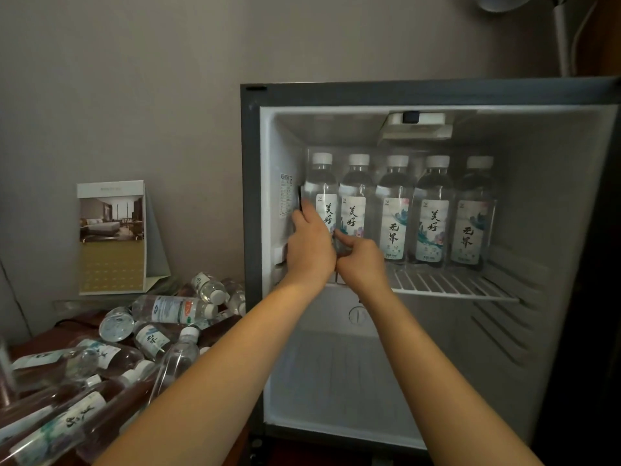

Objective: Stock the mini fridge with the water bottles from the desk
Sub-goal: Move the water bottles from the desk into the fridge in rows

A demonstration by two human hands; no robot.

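Observation:
The mini fridge (pixel 255 230) stands open, with several clear water bottles upright in a row on its wire shelf (pixel 450 285). My left hand (pixel 311 248) wraps around the leftmost bottle (pixel 321 186), near the fridge's left wall. My right hand (pixel 361 260) grips the lower part of the second bottle (pixel 356 193). The other bottles in the row (pixel 431 210) stand free to the right. A heap of loose water bottles (pixel 168 309) lies on the desk (pixel 50 334) at the lower left.
A folded hotel brochure card (pixel 112 237) leans against the wall behind the desk bottles. The fridge's lower compartment (pixel 353 375) holds nothing visible. A white lamp stem (pixel 563 38) rises at the top right.

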